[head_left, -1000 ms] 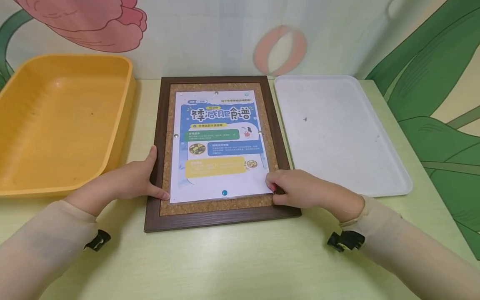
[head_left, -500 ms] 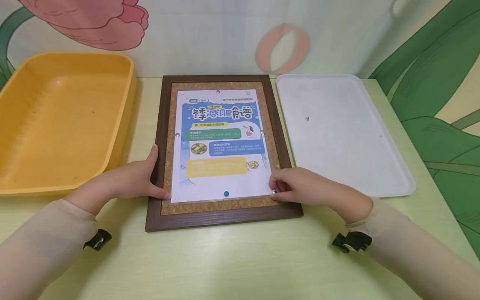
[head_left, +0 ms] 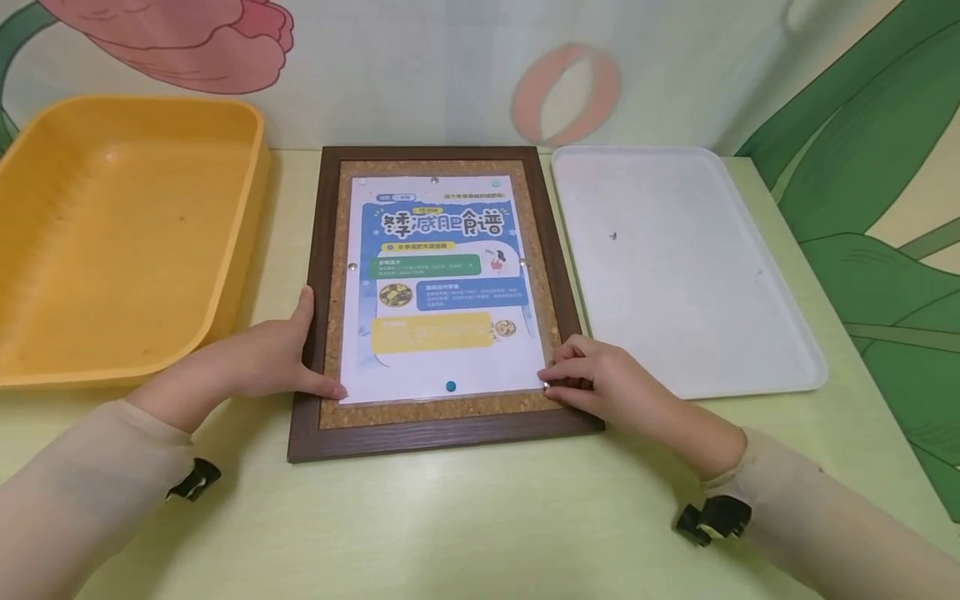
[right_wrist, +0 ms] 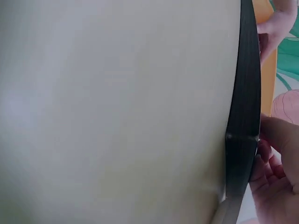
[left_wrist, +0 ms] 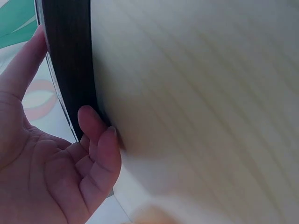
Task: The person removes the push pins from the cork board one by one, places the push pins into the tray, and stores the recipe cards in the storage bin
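In the head view, a cork board [head_left: 442, 414] with a dark brown wooden frame [head_left: 360, 443] lies flat on the table. A printed poster [head_left: 420, 367] is fixed to it with several tacks, among them a blue one [head_left: 451, 387] at the bottom edge. My left hand [head_left: 262, 360] grips the board's left side, thumb over the poster's lower left corner. In the left wrist view, curled fingers [left_wrist: 100, 161] lie against the frame's outer edge. At the poster's lower right corner my right hand [head_left: 600, 379] pinches a small silver thumbtack [head_left: 547, 386], mostly hidden by the fingertips.
A deep yellow bin [head_left: 127, 250] stands left of the board. To the right lies a shallow white tray [head_left: 690, 275] with one small tack [head_left: 612, 237] on it. Behind the pale green table [head_left: 450, 525] is a wall with painted flowers.
The right hand's fingers have uncurled somewhat at the lower right corner, and the silver thumbtack shows between the fingertips. The left hand holds its place.
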A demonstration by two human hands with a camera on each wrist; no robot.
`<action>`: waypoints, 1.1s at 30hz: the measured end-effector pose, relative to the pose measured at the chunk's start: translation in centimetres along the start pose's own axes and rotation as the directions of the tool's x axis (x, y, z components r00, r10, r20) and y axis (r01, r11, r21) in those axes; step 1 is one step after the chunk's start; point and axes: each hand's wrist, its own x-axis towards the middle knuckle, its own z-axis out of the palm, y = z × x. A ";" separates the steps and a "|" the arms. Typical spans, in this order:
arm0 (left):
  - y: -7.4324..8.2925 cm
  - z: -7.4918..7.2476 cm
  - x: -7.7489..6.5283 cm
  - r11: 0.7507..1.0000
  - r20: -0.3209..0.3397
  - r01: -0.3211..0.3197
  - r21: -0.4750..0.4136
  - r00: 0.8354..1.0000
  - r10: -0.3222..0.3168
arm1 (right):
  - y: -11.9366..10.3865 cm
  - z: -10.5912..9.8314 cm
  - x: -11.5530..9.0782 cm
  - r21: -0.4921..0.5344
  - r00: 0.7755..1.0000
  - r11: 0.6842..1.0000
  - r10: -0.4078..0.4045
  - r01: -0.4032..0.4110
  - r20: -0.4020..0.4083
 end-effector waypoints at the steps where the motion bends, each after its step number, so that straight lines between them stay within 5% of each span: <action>1: -0.1 0.0 0.0 1.000 -0.003 0.001 0.001 1.000 -0.001 | 0.1 0.0 -0.1 0.014 1.000 1.000 -0.017 0.017 -0.008; 7: -0.2 -0.1 -0.1 1.000 -0.009 0.009 0.006 1.000 -0.009 | 0.7 0.1 0.2 -0.005 0.993 0.993 -0.114 0.114 -0.025; 13: -0.2 -0.1 -0.1 1.000 -0.009 0.004 0.005 1.000 -0.004 | 0.7 0.0 0.5 -0.058 0.993 0.991 -0.117 0.118 0.010; 23: 0.0 0.1 -0.1 1.000 0.009 0.007 0.006 1.000 -0.007 | 1.7 0.1 0.7 0.074 0.993 0.991 -0.115 0.115 -0.011; 33: 0.3 -0.1 -0.3 1.000 0.012 0.021 -0.001 1.000 -0.021 | 1.5 -0.7 0.7 0.135 0.995 0.988 -0.081 0.073 0.056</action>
